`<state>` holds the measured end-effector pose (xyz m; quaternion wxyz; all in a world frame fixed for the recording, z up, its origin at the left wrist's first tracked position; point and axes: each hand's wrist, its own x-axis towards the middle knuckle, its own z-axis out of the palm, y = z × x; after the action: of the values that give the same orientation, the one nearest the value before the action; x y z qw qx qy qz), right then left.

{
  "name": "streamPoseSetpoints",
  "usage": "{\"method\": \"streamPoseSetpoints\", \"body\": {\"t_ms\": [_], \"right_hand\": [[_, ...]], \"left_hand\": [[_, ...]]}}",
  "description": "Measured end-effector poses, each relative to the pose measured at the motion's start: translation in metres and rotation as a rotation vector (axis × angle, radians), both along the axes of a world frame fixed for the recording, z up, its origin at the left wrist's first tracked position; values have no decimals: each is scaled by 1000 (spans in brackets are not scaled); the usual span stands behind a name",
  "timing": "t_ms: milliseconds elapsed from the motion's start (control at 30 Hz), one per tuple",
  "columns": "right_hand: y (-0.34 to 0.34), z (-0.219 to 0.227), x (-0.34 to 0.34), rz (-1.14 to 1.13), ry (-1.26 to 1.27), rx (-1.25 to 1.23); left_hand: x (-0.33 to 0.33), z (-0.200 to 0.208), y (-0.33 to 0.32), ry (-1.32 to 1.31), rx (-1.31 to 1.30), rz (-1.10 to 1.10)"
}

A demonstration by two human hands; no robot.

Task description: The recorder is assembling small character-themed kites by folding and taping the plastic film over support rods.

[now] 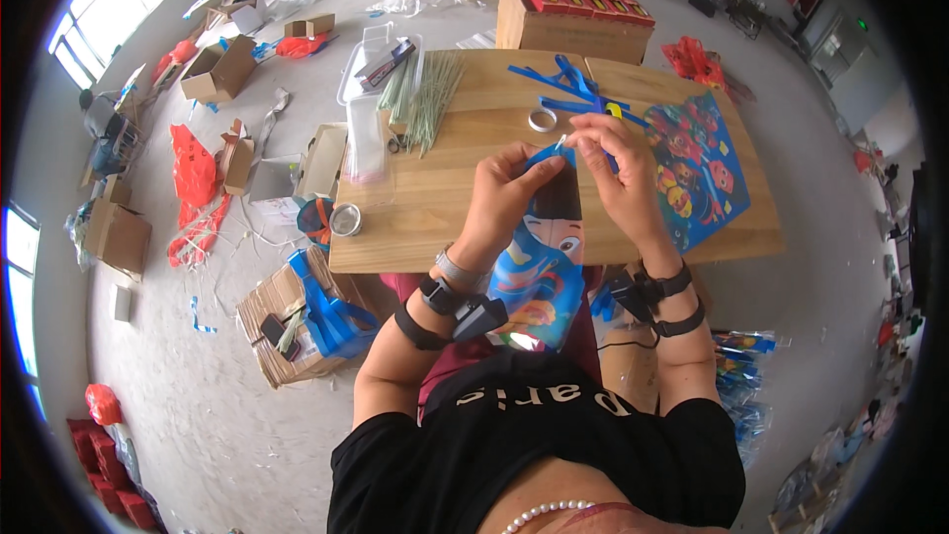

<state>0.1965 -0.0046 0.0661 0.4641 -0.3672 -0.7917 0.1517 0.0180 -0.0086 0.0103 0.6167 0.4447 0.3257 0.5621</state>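
Note:
My left hand point(506, 193) pinches the upper corner of a blue printed cloth sheet point(544, 282) with cartoon figures, held over the table's near edge. The sheet hangs down in folds toward my lap, a large cartoon face showing near its top. At its tip, a small whitish piece point(561, 142) pokes up between my hands. My right hand point(621, 173) is closed there, its thumb and fingertips together; what they grip is too small to make out. Just beyond lies a roll of white tape point(542, 120). A similar printed sheet point(700, 173) lies flat at the right.
The wooden table point(425, 227) also bears a bundle of thin pale rods point(423, 99), blue straps point(568, 79), scissors point(395, 144) and another tape roll point(346, 220). A carton with red boxes point(578, 25) stands behind. Cartons and red plastic bags point(194, 166) litter the floor.

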Motion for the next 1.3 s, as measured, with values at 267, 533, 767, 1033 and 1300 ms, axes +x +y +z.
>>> {"method": "streamPoseSetpoints", "body": {"t_ms": [267,533,767,1033,1300], "right_hand": [[-4,21,-1,-160,-63,264],[-7,23,-11,-116,-255,268],[1,28,-7,-50,-241,53],[8,65,-4,107,-378,-343],[33,70,3,232,-630,116]], "left_hand": [[-1,3,-4,-23,-11,-5],[0,4,-6,-22,27,22],[1,8,-9,20,44,45],[-4,5,-10,144,112,63],[-19,32,-3,299,171,8]]}}
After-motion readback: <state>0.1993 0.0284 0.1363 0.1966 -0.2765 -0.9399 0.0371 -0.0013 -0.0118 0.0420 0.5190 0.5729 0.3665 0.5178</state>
